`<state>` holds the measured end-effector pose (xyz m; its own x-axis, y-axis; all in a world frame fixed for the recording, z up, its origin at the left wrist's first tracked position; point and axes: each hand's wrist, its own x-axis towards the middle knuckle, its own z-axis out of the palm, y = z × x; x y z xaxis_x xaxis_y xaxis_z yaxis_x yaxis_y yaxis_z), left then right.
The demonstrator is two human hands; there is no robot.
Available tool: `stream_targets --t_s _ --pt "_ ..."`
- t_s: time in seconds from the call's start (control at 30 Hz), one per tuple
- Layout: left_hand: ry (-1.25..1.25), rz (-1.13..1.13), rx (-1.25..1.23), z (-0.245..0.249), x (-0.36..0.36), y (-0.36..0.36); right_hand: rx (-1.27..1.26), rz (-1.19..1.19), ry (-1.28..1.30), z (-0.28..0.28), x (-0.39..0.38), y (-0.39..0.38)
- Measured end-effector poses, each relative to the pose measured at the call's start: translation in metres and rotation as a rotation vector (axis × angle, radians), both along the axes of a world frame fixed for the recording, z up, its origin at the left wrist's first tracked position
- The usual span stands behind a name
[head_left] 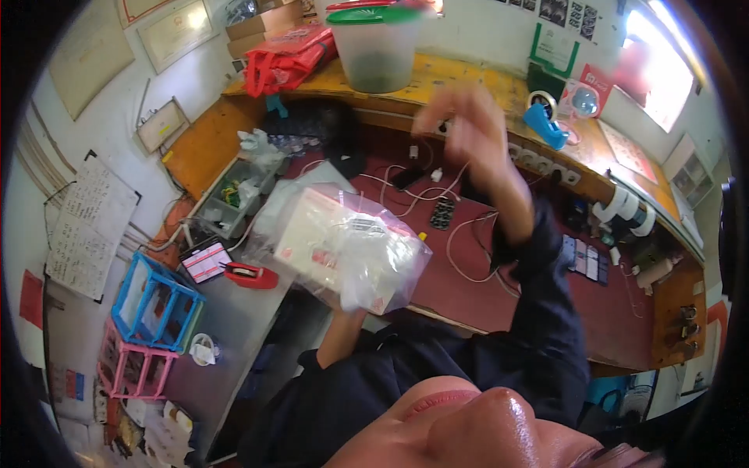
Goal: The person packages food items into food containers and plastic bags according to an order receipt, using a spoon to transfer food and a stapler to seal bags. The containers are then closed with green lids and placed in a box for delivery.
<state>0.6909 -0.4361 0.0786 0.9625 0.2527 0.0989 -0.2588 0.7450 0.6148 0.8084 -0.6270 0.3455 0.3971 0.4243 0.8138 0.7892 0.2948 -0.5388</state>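
Observation:
A white box with red print (312,248) sits inside a clear plastic bag (406,261), tilted in front of my chest. My left hand (348,318) supports the bagged box from below, its fingers mostly hidden behind the package. Crumpled plastic bunches over the box's middle, beside a printed label. Raised over the far part of the desk, my right hand (470,132) is blurred by motion. Its fingers look loosely bent and apart, with nothing seen in them. A blue tape dispenser (546,127) stands on the yellow shelf to the right of that hand.
White cables (460,249) and a dark phone-like device (441,212) lie on the red desk (538,312). A lidded bucket (373,58) and red bag (289,58) occupy the shelf. At left are a red stapler-like tool (250,275), a tablet (207,261) and blue frame rack (156,304).

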Motion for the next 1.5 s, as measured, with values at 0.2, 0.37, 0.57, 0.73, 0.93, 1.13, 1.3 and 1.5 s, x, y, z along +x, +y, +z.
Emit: stream_targets --t_s 0.2,0.37,0.57,0.73,0.93,1.13,1.3,1.5 --pt "-0.105 0.111 0.175 -0.019 0.036 0.007 0.400 0.060 0.614 0.096 0.217 0.010" --pt "0.197 0.045 -0.212 -0.056 0.072 0.040 0.641 0.036 0.843 0.085 0.297 0.017" --pt "0.372 0.028 -0.134 -0.101 0.132 0.083 0.768 -0.032 0.907 0.066 0.341 0.015" --pt "0.464 0.022 -0.075 -0.132 0.172 0.107 0.810 -0.099 0.919 0.040 0.375 0.016" --pt "0.577 -0.017 0.035 -0.168 0.209 0.135 0.804 -0.163 0.949 0.016 0.392 0.000" --pt "0.664 -0.077 0.166 -0.192 0.235 0.156 0.793 -0.303 0.878 0.018 0.386 -0.032" --pt "0.703 -0.086 0.223 -0.207 0.239 0.166 0.808 -0.352 0.880 0.010 0.392 -0.048" --pt "0.719 -0.084 0.264 -0.217 0.224 0.175 0.812 -0.312 0.897 0.006 0.419 -0.048"
